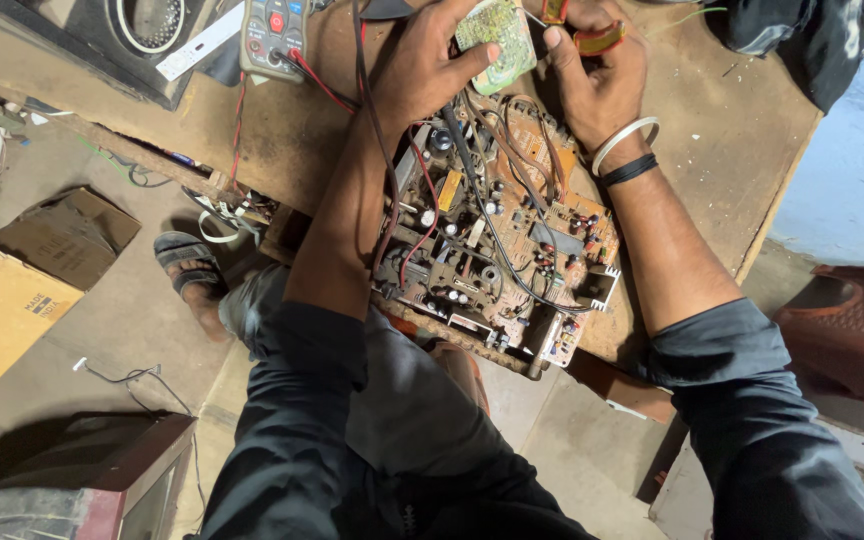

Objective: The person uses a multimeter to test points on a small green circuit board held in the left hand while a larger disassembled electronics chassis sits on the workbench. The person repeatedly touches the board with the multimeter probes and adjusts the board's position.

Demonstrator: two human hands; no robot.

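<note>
Both arms reach forward toward twelve o'clock, dark sleeves pushed up to the elbows. The left hand [422,70] has its fingers curled and thumb pressed toward one o'clock. The right hand [597,75], at one o'clock, has fingers bent inward, its wrist banded.

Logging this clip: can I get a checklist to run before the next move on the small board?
1. Left hand grips small green board: ok.
2. Right hand at the board's right edge: ok.
3. Large circuit board lies flat on the workbench: ok.
4. Multimeter within reach: ok.
5. Red and black wires clear of the left arm: not ok.
6. Power off: cannot tell.
</note>
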